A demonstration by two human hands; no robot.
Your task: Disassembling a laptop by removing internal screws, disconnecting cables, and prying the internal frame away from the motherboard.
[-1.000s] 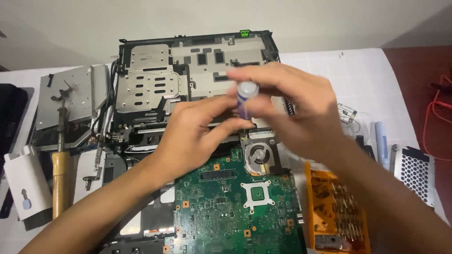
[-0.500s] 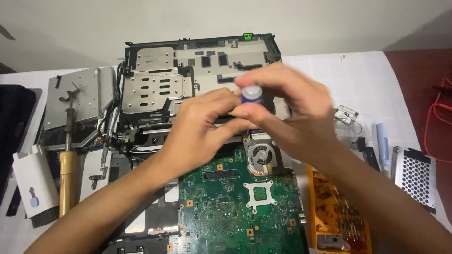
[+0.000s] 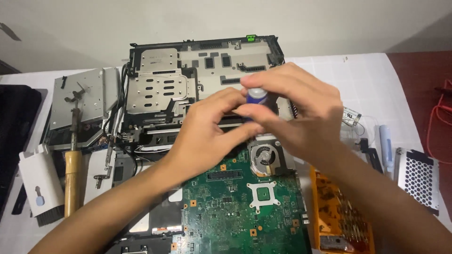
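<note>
Both my hands meet over an opened laptop chassis (image 3: 207, 61). My right hand (image 3: 301, 113) grips the blue handle of a small screwdriver (image 3: 256, 95), its silver cap showing between my fingers. My left hand (image 3: 207, 134) pinches the same tool lower down, and the shaft and tip are hidden behind my fingers. Just below my hands lies a green motherboard (image 3: 235, 207) with a round cooling fan (image 3: 263, 157) at its top right corner.
A soldering iron with a wooden handle (image 3: 72, 174) and a white brush tool (image 3: 40, 183) lie at the left, beside a grey metal drive (image 3: 77, 96). At the right sit an orange screwdriver-bit case (image 3: 339, 221), a white pen-like tool (image 3: 386, 146) and a perforated metal caddy (image 3: 419, 176).
The view has drifted slightly, so everything sits a little lower and to the right. My hands stay closed on the screwdriver, with fingers shifted a little around its handle.
</note>
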